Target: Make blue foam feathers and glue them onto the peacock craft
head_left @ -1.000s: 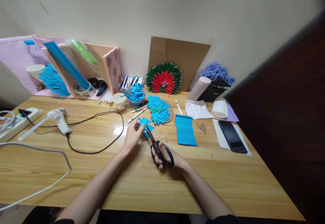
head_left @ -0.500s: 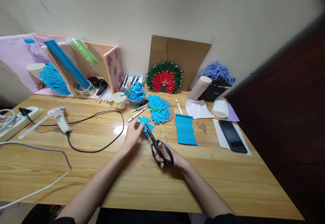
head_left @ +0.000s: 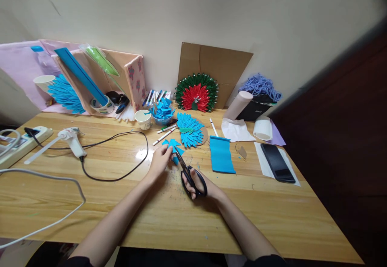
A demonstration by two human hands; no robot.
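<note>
In my right hand (head_left: pixel 193 184) is a pair of black-handled scissors (head_left: pixel 182 161), its blades pointing up and left. My left hand (head_left: pixel 161 158) is closed in a pinch at a small piece of blue paper (head_left: pixel 178 151), and the scissor tips meet that paper beside my fingertips. Other blue scraps lie under and around it, so where one piece ends is hard to see. Just beyond my hands lies a round cardboard disc (head_left: pixel 205 136) covered with layered blue paper petals (head_left: pixel 190 132) and a green piece in the middle.
A blue paper sheet (head_left: pixel 222 154) and a phone (head_left: pixel 276 162) lie to the right. Left are a glue gun (head_left: pixel 72 142), its looping cord and a power strip (head_left: pixel 27 144). A paper cup (head_left: pixel 142 119), a bowl of blue scraps (head_left: pixel 162 113) and a red-green paper peacock (head_left: pixel 196 93) stand behind.
The scissor tips have shifted slightly against the blue paper by my left fingertips. Both hands keep nearly the same place, and the whole view has drifted a little.
</note>
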